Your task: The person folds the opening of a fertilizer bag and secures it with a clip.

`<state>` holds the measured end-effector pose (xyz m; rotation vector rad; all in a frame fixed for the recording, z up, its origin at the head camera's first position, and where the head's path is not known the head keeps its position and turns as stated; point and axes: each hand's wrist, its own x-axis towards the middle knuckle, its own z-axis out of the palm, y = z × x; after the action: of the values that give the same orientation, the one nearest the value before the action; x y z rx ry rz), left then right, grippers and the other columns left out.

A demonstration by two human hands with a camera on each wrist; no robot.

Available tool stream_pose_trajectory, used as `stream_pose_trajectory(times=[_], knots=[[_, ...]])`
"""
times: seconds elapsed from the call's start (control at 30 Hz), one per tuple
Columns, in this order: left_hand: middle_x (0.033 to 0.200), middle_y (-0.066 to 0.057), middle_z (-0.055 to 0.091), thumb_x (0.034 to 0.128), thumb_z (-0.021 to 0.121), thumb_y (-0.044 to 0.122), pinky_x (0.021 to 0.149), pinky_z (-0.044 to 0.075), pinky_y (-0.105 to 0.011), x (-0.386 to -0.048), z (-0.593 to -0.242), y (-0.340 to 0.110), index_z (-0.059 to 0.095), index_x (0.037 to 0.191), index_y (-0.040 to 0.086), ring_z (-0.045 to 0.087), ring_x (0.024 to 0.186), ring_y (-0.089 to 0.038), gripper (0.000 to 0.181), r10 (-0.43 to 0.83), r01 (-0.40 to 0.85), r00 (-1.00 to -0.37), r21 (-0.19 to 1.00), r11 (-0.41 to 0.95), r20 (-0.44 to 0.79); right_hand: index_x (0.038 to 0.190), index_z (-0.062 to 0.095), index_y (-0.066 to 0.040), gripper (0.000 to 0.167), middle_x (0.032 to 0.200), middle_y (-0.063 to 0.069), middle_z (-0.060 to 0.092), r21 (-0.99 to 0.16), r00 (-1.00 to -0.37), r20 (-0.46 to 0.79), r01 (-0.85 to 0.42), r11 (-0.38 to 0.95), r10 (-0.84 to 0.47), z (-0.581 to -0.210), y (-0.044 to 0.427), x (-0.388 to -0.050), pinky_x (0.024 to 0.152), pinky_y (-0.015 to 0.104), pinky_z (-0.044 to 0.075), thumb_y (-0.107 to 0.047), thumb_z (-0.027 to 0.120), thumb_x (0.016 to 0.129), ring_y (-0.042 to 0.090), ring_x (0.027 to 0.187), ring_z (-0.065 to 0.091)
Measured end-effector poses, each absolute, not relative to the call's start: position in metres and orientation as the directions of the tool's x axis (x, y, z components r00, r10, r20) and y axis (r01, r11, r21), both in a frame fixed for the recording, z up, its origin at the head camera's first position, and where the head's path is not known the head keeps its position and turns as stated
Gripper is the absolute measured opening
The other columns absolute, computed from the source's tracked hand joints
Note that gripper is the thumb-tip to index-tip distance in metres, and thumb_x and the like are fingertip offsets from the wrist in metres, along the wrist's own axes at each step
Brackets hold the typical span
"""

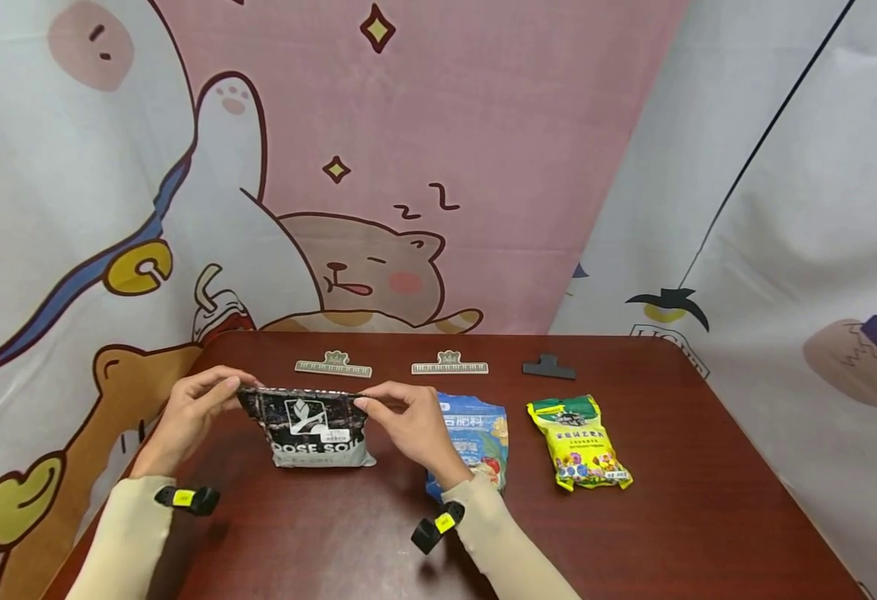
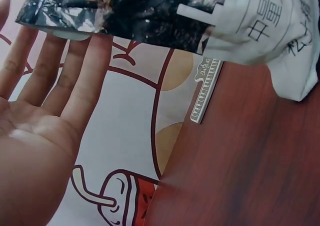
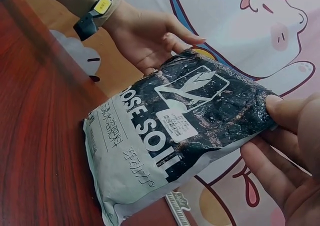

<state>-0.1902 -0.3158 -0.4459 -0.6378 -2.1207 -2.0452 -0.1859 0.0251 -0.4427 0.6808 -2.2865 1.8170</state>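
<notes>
Reddish table (image 1: 318, 533) below the grip, cartoon backdrop (image 1: 498, 125) behind. Right hand (image 1: 412, 421) pinches the soil bag (image 1: 311, 429); left hand (image 1: 194, 408) opposite, can't tell if pinching.

The soil bag (image 1: 305, 432) looks like plastic film, glossy and crinkled where black, duller where pale (its white label (image 3: 176, 125) looks like smooth paper). The table (image 1: 296, 533) appears to be smooth, softly shining wood; the backdrop (image 1: 513, 158) is matt, creased cloth.
</notes>
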Motion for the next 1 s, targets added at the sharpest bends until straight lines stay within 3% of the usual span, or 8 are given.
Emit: stream_pose_trajectory(times=[0.23, 0.37, 0.47, 0.57, 0.63, 0.77, 0.87, 1.0], knots=[[0.115, -0.006, 0.075, 0.1101, 0.047, 0.023, 0.086, 0.052, -0.024, -0.204, -0.442, -0.313, 0.063, 0.126, -0.006, 0.069, 0.113, -0.019, 0.037, 0.165, 0.297, -0.949, 0.938, 0.181, 0.269, 0.101, 0.082, -0.027, 0.011, 0.096, -0.005, 0.081, -0.894, -0.888, 0.373, -0.421, 0.154, -0.268, -0.442, 0.026, -0.186, 0.079, 0.036, 0.062, -0.031, 0.079, 0.092, 0.014, 0.088, 0.078], [0.124, -0.016, 0.071, 0.1092, 0.050, 0.027, 0.096, 0.058, -0.032, -0.215, -0.440, -0.312, 0.063, 0.130, -0.003, 0.068, 0.119, -0.030, 0.038, 0.173, 0.284, -0.954, 0.927, 0.245, 0.246, 0.103, 0.081, -0.026, 0.012, 0.097, -0.004, 0.081, -0.896, -0.884, 0.370, -0.421, 0.143, -0.287, -0.440, 0.026, -0.186, 0.079, 0.036, 0.062, -0.031, 0.078, 0.093, 0.019, 0.089, 0.078], [0.129, -0.016, 0.069, 0.1080, 0.054, 0.027, 0.094, 0.059, -0.032, -0.224, -0.441, -0.312, 0.064, 0.132, 0.001, 0.073, 0.112, -0.026, 0.037, 0.189, 0.282, -0.953, 0.917, 0.283, 0.235, 0.104, 0.081, -0.025, 0.012, 0.097, -0.002, 0.081, -0.897, -0.882, 0.367, -0.420, 0.140, -0.294, -0.440, 0.027, -0.186, 0.078, 0.036, 0.062, -0.030, 0.078, 0.093, 0.023, 0.089, 0.078], [0.135, -0.013, 0.067, 0.1071, 0.055, 0.032, 0.094, 0.056, -0.023, -0.233, -0.441, -0.311, 0.064, 0.135, 0.009, 0.074, 0.108, -0.013, 0.037, 0.202, 0.272, -0.957, 0.892, 0.362, 0.210, 0.103, 0.082, -0.024, 0.012, 0.096, -0.002, 0.081, -0.897, -0.884, 0.366, -0.418, 0.143, -0.290, -0.440, 0.027, -0.186, 0.077, 0.034, 0.062, -0.028, 0.078, 0.093, 0.023, 0.087, 0.078], [0.139, -0.012, 0.065, 0.1068, 0.056, 0.034, 0.095, 0.055, -0.023, -0.239, -0.441, -0.310, 0.063, 0.137, 0.011, 0.072, 0.109, -0.008, 0.039, 0.214, 0.275, -0.956, 0.865, 0.419, 0.200, 0.103, 0.081, -0.025, 0.011, 0.096, -0.002, 0.081, -0.896, -0.885, 0.367, -0.419, 0.146, -0.287, -0.440, 0.027, -0.186, 0.076, 0.033, 0.062, -0.027, 0.078, 0.093, 0.022, 0.087, 0.078], [0.142, -0.006, 0.062, 0.1047, 0.059, 0.039, 0.100, 0.054, -0.039, -0.249, -0.442, -0.309, 0.062, 0.139, 0.019, 0.065, 0.119, -0.010, 0.040, 0.217, 0.267, -0.960, 0.814, 0.515, 0.178, 0.102, 0.081, -0.025, 0.011, 0.094, -0.003, 0.081, -0.896, -0.888, 0.364, -0.416, 0.156, -0.281, -0.440, 0.028, -0.186, 0.075, 0.030, 0.061, -0.030, 0.078, 0.092, 0.018, 0.084, 0.078], [0.144, 0.000, 0.060, 0.1014, 0.063, 0.043, 0.105, 0.048, -0.055, -0.257, -0.443, -0.307, 0.062, 0.138, 0.027, 0.055, 0.132, -0.019, 0.040, 0.209, 0.239, -0.967, 0.797, 0.554, 0.145, 0.102, 0.081, -0.025, 0.012, 0.093, -0.002, 0.080, -0.895, -0.888, 0.362, -0.416, 0.161, -0.283, -0.440, 0.028, -0.186, 0.075, 0.029, 0.060, -0.031, 0.078, 0.092, 0.019, 0.083, 0.078], [0.152, -0.004, 0.053, 0.0987, 0.066, 0.047, 0.108, 0.040, -0.068, -0.268, -0.447, -0.306, 0.059, 0.141, 0.028, 0.044, 0.144, -0.033, 0.047, 0.244, 0.242, -0.963, 0.763, 0.599, 0.113, 0.102, 0.081, -0.025, 0.012, 0.093, -0.001, 0.080, -0.896, -0.887, 0.358, -0.414, 0.159, -0.293, -0.442, 0.026, -0.186, 0.076, 0.030, 0.060, -0.032, 0.078, 0.093, 0.026, 0.084, 0.078]])
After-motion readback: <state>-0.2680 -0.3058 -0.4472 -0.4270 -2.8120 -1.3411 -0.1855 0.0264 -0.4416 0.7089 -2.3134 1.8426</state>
